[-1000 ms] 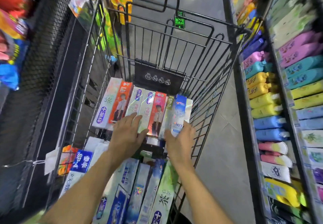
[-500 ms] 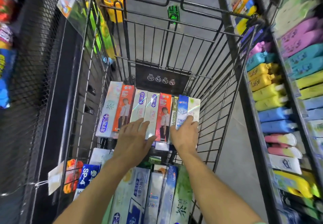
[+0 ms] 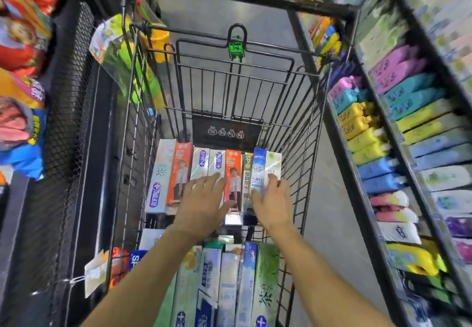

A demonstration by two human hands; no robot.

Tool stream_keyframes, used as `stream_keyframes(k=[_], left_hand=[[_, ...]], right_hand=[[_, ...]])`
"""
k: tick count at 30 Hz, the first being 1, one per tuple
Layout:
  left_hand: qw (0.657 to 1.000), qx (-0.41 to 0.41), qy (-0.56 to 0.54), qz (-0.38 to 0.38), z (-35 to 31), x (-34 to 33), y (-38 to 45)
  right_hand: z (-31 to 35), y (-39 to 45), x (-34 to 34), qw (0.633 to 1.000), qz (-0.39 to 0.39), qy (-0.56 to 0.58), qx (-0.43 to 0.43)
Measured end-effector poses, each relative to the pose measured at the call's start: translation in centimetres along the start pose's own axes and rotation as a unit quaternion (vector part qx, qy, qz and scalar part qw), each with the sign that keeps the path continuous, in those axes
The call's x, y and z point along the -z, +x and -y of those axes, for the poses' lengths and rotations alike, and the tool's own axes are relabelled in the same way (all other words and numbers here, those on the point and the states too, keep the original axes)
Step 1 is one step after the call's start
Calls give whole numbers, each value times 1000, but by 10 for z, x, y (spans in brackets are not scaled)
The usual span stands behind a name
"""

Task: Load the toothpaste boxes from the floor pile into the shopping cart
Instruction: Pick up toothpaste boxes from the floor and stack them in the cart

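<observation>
Both arms reach down into the black wire shopping cart (image 3: 304,127). The left hand (image 3: 201,204) lies flat, fingers straight and spread, pressing on the silvery holographic toothpaste boxes (image 3: 208,166) in the far row. Just to its right the right hand (image 3: 274,203) rests on the blue-and-white toothpaste box (image 3: 258,171) at the row's right end; its fingers curve lightly over the box's near end, though whether they truly grip it or only press I cannot tell. Between the two hands stands an orange toothpaste box with a pictured figure (image 3: 233,173), and beyond the left hand's outer side are a second orange box (image 3: 180,171) and a pale white-and-purple box (image 3: 161,176). All of them lie side by side, long edges touching, up against the cart's far end under a black placard with white round symbols (image 3: 226,131). Under the forearms, nearer the person, a second row of blue, white and green toothpaste boxes (image 3: 229,283) lies lengthways. To the right of the right hand, outside the cart, a shelf of coloured bottles (image 3: 365,132) runs along.
</observation>
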State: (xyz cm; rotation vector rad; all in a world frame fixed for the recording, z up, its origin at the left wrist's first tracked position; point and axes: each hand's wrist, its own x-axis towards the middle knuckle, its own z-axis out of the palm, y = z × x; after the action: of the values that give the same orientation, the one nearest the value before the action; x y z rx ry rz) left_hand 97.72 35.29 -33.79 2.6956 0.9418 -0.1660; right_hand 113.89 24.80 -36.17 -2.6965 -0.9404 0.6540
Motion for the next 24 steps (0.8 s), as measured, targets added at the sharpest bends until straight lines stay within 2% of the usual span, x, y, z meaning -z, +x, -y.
stream_keyframes(k=[6,11,15,19,24], left_hand=[[991,-132,24,0,-31,45,-3],[953,-292,80,-8,-71,79,-21],[916,-388,101,-10,-137,102,-37],[852,-506,129,-43,-231,107,-76],[739,-655,148,-53,-371,95,-191]], right_hand=[[-8,-74,59,998,-27,16,46],[-40,-151,106,998,-60,-26,-19],[-82,-225,138,989,-91,-35,-113],[-133,-322,157,970,-136,-35,-197],[-191,-485,151,923,-188,-15,-334]])
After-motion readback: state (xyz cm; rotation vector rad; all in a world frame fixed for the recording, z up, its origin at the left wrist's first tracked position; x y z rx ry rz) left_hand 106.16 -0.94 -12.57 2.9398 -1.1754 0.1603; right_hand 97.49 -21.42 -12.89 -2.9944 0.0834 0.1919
